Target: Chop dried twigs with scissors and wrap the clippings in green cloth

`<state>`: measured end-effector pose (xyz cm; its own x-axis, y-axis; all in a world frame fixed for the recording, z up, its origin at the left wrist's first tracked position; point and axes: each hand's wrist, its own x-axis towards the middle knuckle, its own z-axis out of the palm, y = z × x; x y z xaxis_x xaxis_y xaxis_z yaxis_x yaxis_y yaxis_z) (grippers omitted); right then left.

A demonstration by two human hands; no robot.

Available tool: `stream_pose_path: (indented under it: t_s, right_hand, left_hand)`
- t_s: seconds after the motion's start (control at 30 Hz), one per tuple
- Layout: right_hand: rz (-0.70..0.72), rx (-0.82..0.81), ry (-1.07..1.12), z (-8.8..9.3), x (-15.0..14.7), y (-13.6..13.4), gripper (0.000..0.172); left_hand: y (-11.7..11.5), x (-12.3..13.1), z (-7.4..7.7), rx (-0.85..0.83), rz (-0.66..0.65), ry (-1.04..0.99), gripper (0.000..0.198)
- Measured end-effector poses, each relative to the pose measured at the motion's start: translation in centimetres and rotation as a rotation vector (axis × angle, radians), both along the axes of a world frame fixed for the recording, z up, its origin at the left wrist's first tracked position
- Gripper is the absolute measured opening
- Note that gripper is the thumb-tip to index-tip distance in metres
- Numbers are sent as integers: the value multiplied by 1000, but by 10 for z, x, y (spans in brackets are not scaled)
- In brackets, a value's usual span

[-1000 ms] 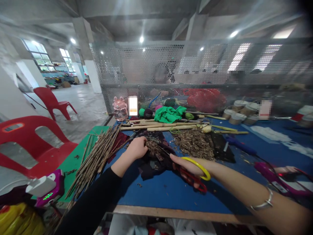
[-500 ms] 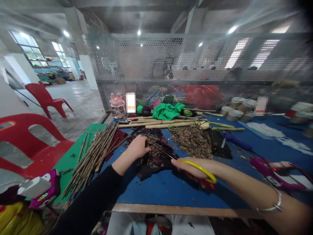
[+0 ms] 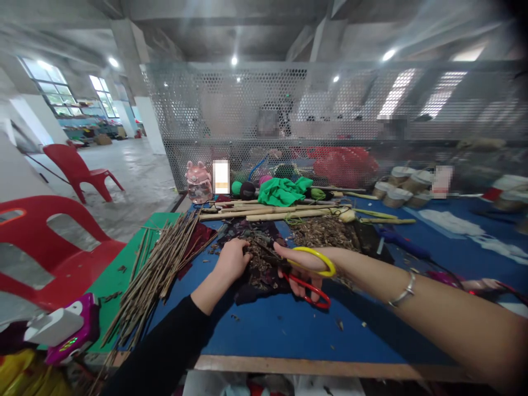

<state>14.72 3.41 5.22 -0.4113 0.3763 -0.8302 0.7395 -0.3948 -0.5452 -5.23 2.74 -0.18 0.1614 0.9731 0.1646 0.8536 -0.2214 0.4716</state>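
Note:
My right hand (image 3: 303,264) grips scissors (image 3: 310,273) with one yellow and one red handle loop, blades pointing left into a heap of dark chopped bits on dark cloth (image 3: 259,275). My left hand (image 3: 231,259), in a black sleeve, is closed on that heap, knuckles up, right beside the blade tips. What its fingers pinch is hidden. A bundle of thin brown sticks (image 3: 159,269) lies fanned out to the left of my left hand. A second pile of chopped brown bits (image 3: 324,234) lies behind my right hand.
Blue table (image 3: 280,324) with a wooden front edge, green mat (image 3: 119,280) at left. Bamboo rods (image 3: 272,212), green cloth (image 3: 284,191), a pink bottle (image 3: 198,184) and white tubs (image 3: 398,192) stand along the mesh screen at the back. Red chairs (image 3: 49,242) at left. Another person's hand (image 3: 480,285) at right.
My right hand with the scissors has moved up and left towards the dark heap, blades now at my left hand. My left hand stays on the heap.

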Motion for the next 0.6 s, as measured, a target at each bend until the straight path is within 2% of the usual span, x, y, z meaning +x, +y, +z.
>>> stream_pose_path:
  t_s: [0.13,0.33,0.4,0.47,0.53,0.6]
  right_hand:
    - [24,30,-33,-6,-18,8,80]
    - [-25,361,-94,-12,-24,-7,74]
    - [-37,377,-82,-11,-20,-14,73]
    - [-54,323,-50,-5,-11,-24,72]
    - [-62,299,-3,6,3,-40,68]
    - [-40,350,32,16,22,-62,61]
  left_hand:
    - [-4,-3,0,29,-42,-16,20]
    - [-4,-2,0,-7,12,60,14]
    - [-3,-2,-1,-6,33,91,14]
    - [-3,-2,-1,-6,50,107,16]
    - [-3,-4,-1,2,62,107,21]
    - [-4,-5,0,13,71,97,26]
